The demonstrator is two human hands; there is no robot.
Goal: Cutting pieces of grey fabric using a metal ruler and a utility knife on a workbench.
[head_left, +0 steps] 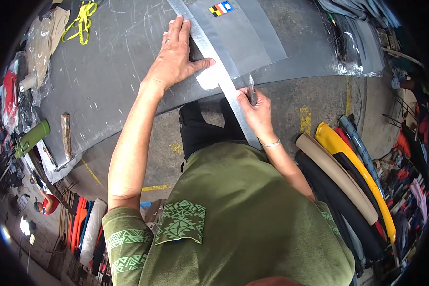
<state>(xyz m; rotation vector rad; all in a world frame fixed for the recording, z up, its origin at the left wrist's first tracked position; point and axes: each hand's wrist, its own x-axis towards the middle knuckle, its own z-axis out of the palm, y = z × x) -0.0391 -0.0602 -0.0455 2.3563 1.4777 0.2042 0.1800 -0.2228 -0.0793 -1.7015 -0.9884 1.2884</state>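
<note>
A long metal ruler (228, 86) runs slantwise across the dark table and past its near edge toward my body. My left hand (172, 57) lies along its left side, fingers stretched out and the thumb resting on the metal. Beside the ruler's right edge lies a grey see-through sheet (252, 40) with a small coloured patch (221, 8) near its far end. My right hand (258, 114) is closed around a utility knife (252, 93), blade pointing away from me. Its thumb touches the ruler just off the table edge. A whitish spot (207, 79) shows beside the ruler.
On the dark table (109, 62) lie a yellow tape measure (82, 24) at far left and plastic-wrapped material (362, 45) at far right. Beige (338, 176) and yellow rolls (355, 167) stand right of me. A green roll (32, 138) and a wooden stick (66, 136) are at left.
</note>
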